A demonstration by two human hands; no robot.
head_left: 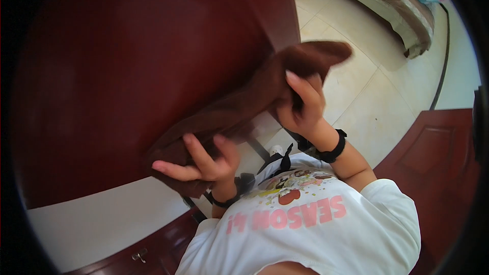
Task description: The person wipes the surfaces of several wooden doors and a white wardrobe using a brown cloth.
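Observation:
A soft brown cloth stretches diagonally between my two hands along the near edge of a glossy dark red tabletop. At its lower left end is my left hand, fingers spread over the fabric, part of which droops below them; the thumb cannot be made out. My right hand grips the cloth farther up and to the right, fingers curled, with a loose flap sticking out past them. Motion slightly blurs the cloth and the left fingers. Black bands circle both wrists.
Pale floor tiles lie to the right of the table. A bed with a light-coloured base stands at the upper right. Dark red wooden panels are at the right, and a metal handle sits on red wood at the lower left.

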